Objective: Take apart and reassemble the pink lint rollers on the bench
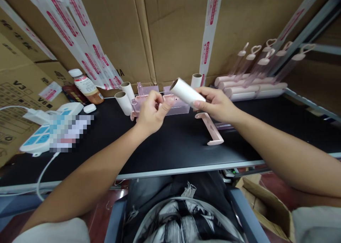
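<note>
My right hand grips a white paper tube near its lower end, with the tube tilted and its open end toward the upper left. Left of it, my left hand has its fingers curled and the thumb stretched toward the tube; what the fingers pinch, if anything, is hidden. Behind that hand lie clear purple plastic parts and pink pieces, partly covered. A pink U-shaped bracket rests on the black table below my right hand. Two white tubes stand at the left, and another tube stands behind.
Pink rollers and clear tubes with heart-shaped loops fill the back right. A power strip, a white-capped bottle and a small white case sit left. Cardboard walls the back. An open carton is below right.
</note>
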A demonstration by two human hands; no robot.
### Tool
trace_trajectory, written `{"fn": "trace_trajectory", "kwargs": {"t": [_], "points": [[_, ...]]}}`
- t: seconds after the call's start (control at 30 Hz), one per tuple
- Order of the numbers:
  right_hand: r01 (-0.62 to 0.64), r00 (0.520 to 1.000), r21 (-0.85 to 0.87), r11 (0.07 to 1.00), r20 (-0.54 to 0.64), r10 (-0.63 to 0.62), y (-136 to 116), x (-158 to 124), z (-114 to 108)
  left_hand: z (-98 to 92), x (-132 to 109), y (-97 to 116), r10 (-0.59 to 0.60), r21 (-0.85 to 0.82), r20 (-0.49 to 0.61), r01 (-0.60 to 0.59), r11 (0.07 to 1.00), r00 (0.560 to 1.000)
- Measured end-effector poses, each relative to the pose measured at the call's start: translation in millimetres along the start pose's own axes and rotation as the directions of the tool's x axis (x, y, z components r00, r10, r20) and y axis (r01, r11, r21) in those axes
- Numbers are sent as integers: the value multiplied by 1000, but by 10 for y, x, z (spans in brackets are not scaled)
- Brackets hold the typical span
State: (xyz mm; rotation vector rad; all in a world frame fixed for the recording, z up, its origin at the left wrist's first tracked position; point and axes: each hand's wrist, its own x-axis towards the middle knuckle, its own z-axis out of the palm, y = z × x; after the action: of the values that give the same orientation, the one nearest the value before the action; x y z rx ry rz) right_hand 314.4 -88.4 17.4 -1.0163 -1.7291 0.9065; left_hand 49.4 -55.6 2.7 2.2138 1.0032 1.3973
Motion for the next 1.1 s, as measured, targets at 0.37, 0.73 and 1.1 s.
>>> {"fn": "trace_trajectory", "kwargs": {"t": [0.37,0.73,1.1], "points": [[-54,995,14,998,-84,55,77,-3,13,234,-183,282,-197,577,580,-228,785,791],[-46,997,48,998,-54,49,63,-11,51,300,-199,77,-67,280,544,-106,954,837],[-171,984,193,966,76,159,27,-23,89,230,-106,131,-319,-234,216,366,901,923]]}}
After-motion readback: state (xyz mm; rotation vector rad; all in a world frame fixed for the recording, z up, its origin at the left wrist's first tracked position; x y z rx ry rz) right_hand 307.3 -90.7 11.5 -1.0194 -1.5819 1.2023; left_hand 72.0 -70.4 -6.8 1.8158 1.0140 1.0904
